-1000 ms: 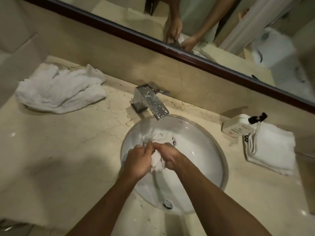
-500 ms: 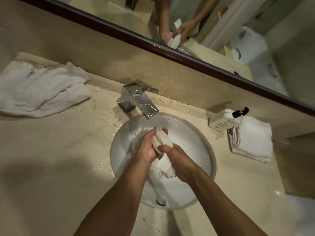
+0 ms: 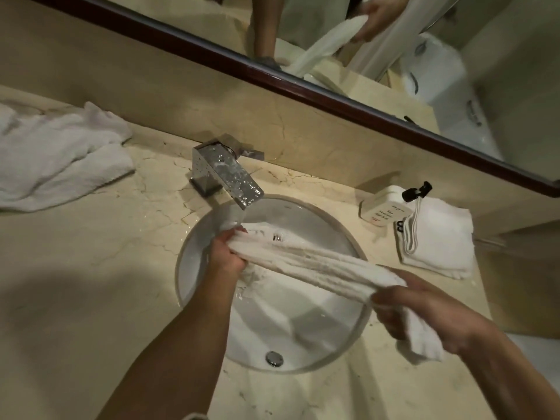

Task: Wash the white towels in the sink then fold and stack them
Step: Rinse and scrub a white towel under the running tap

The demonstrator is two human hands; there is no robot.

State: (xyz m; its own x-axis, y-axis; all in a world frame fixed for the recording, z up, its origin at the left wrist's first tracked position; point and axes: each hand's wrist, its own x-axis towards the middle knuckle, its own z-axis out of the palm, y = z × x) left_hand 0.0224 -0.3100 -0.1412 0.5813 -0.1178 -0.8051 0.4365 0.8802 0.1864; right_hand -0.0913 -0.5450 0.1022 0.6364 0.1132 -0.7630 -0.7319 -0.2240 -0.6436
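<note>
Two bare forearms are seen from above, with no sleeve, watch, ring or bracelet worn on either. The left hand and the right hand are uncovered, without gloves. At the bottom edge, beside the left arm, a small strip of pale fabric is glimpsed. In the mirror, a light-coloured garment is reflected on the torso, with the arms left bare.

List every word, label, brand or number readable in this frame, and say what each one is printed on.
"The": first line of the label on the white pump bottle beside the folded towel.
The second label line begins with "T" but is too blurred to read.
The small line above these and the red print below them are too small to read.
No other text shows, on the faucet, the sink or elsewhere.
</note>
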